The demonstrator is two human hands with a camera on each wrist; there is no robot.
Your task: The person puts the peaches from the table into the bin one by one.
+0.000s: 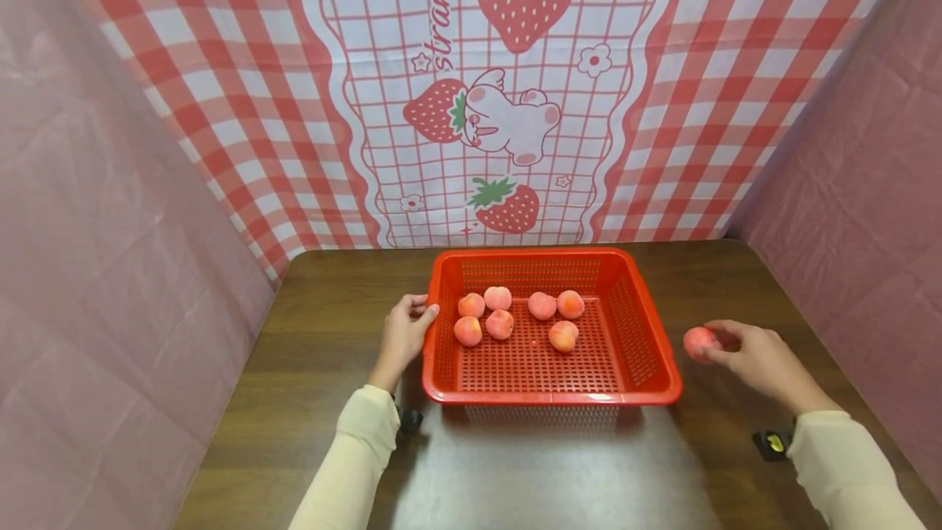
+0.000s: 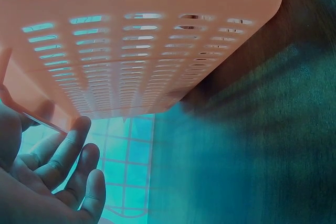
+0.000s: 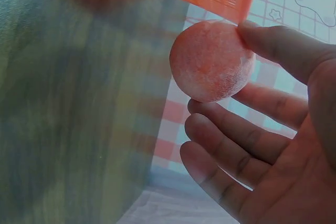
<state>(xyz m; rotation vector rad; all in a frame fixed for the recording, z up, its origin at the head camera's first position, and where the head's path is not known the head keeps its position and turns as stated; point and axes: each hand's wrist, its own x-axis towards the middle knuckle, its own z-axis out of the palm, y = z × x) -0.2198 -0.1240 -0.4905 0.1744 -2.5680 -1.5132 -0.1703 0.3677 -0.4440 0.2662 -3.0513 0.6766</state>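
A red plastic basket (image 1: 552, 397) with slotted walls holds several peaches (image 1: 562, 337), grouped at its left and middle. At its left end, my left hand (image 1: 403, 334) holds the rim between thumb and fingers; the left wrist view shows the fingers (image 2: 79, 129) at the outer side, beneath the rim. Off to the right of the basket, my right hand (image 1: 758, 357) pinches one peach (image 1: 702, 343) above the table. In the right wrist view that peach (image 3: 210, 61) sits between thumb and fingertips, while the other fingers (image 3: 231, 145) are loosely bent.
The basket stands on a brown wooden table (image 1: 309, 415). A checked cloth with strawberry prints (image 1: 508, 121) hangs behind it. Pink cloths hang at the left (image 1: 110, 268) and right (image 1: 846, 145) sides.
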